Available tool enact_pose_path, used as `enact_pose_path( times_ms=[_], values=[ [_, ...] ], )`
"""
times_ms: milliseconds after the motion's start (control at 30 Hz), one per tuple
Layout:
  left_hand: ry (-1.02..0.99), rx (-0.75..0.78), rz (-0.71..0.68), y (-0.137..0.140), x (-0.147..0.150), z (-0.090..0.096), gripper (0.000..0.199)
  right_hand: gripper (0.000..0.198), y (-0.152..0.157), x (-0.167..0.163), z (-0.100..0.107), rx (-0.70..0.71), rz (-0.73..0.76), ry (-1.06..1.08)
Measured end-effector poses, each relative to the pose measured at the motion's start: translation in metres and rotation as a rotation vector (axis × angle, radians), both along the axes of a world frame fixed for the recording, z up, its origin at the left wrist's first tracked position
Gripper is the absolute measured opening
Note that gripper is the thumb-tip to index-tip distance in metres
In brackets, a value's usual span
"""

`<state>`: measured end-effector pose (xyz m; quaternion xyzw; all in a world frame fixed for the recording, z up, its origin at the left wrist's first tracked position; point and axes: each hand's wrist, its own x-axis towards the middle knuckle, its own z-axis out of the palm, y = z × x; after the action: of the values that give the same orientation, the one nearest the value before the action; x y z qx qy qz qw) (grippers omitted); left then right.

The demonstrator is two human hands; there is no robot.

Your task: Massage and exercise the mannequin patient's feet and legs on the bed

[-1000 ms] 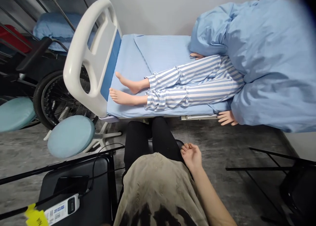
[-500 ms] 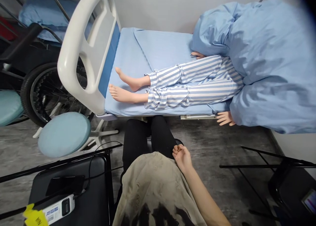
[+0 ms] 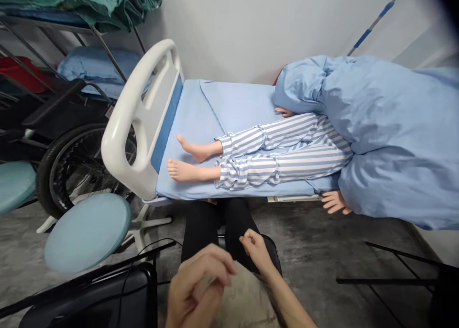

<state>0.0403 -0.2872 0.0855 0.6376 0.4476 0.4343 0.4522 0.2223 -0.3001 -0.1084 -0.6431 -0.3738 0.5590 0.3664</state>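
My left hand (image 3: 201,282) is raised in front of my shirt, slightly blurred, with bent fingers, a gap to the thumb, and nothing visible held. Near my right thigh, my right hand (image 3: 256,249) is loosely closed, with nothing showing in it. Beyond my knees, a manikin in blue-and-white striped trousers (image 3: 287,153) lies on the bed (image 3: 236,98). Its bare feet (image 3: 186,170) point left. A blue quilt (image 3: 390,127) is bunched over its upper body, and one manikin hand (image 3: 335,202) sticks out at the near bed edge.
The white footboard (image 3: 124,122) stands at the bed's left end. Left of it are a wheelchair wheel (image 3: 79,175) and a round stool (image 3: 89,232). A black chair (image 3: 93,299) stands at lower left. Black metal legs (image 3: 387,281) show at lower right.
My left hand has come into view from below. My right hand has turned and curled more. The view has tilted up, so the bed sits lower and more wall shows.
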Motion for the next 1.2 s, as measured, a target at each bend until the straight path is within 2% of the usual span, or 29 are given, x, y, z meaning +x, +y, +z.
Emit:
enact_pose_path(
  times_ms=[100,200,267,400,500,567,667,733,800,967,1033,1100,1200],
  values=[
    [0.017,-0.018,-0.052,0.038,0.007,-0.030,0.014,0.016,0.040,-0.022,0.027,0.097,0.144,0.039],
    [0.063,-0.099,0.060,0.072,0.007,-0.061,0.015,0.008,0.092,-0.042,0.055,0.214,0.226,0.012],
    [-0.011,-0.176,0.164,0.097,0.005,-0.075,0.017,0.007,0.133,-0.052,0.068,0.353,0.246,-0.086],
    [-0.259,-0.276,0.393,0.156,0.005,-0.083,0.024,0.023,0.223,-0.072,0.075,0.667,0.277,-0.378],
    [-0.588,-0.383,0.534,0.197,0.011,-0.084,0.036,0.038,0.282,-0.087,0.067,0.776,0.336,-0.583],
    [-0.803,-0.477,0.623,0.218,0.014,-0.088,0.036,0.045,0.310,-0.096,0.060,0.758,0.457,-0.666],
    [-0.965,-0.620,0.682,0.240,0.017,-0.098,0.018,0.045,0.336,-0.103,0.052,0.632,0.689,-0.740],
    [-1.001,-0.713,0.676,0.253,0.019,-0.107,0.009,0.048,0.348,-0.105,0.050,0.523,0.808,-0.819],
    [-1.020,-0.783,0.663,0.265,0.021,-0.117,0.009,0.048,0.359,-0.106,0.048,0.429,0.884,-0.899],
    [-1.106,-0.876,0.665,0.296,0.026,-0.143,0.003,0.027,0.390,-0.109,0.040,0.231,1.039,-0.941],
    [-1.118,-0.916,0.669,0.305,0.029,-0.153,0.006,0.024,0.402,-0.110,0.037,0.164,1.100,-0.930],
    [-1.114,-0.936,0.688,0.311,0.032,-0.161,0.013,0.025,0.410,-0.110,0.034,0.162,1.133,-0.928],
    [-1.109,-0.911,0.710,0.316,0.036,-0.175,0.015,0.024,0.405,-0.105,0.034,0.305,1.056,-0.979]
  ],
)
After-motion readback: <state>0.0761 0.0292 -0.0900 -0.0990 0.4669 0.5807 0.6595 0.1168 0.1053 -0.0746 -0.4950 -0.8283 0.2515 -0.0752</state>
